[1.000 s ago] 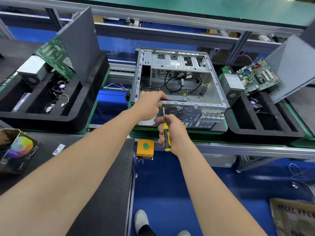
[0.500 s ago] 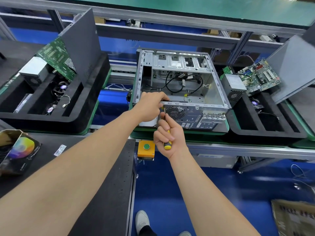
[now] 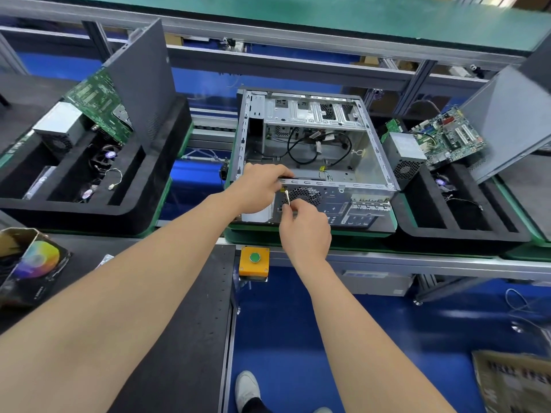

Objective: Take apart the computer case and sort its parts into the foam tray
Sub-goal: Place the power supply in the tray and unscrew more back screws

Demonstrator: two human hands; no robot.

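The open metal computer case (image 3: 363,162) lies on its side on the green conveyor pallet, black cables loose inside it. My left hand (image 3: 258,186) grips the case's near top edge at its left corner. My right hand (image 3: 304,228) is curled round a screwdriver (image 3: 286,197); only the metal shaft shows, its tip at the rear panel beside the fan grille. The handle is hidden in my palm. The black foam tray (image 3: 465,234) to the right holds a power supply (image 3: 402,153), a green motherboard (image 3: 447,138) and a grey side panel (image 3: 512,120).
A second foam tray (image 3: 89,210) on the left holds another power supply, board and panel. A yellow box with a green button (image 3: 254,260) hangs on the rail below the case. A black bench (image 3: 185,323) is at my left, cardboard at the lower right.
My right hand has turned over the screwdriver, so the yellow handle that showed before is now hidden in the palm. My left hand has stayed on the case edge.
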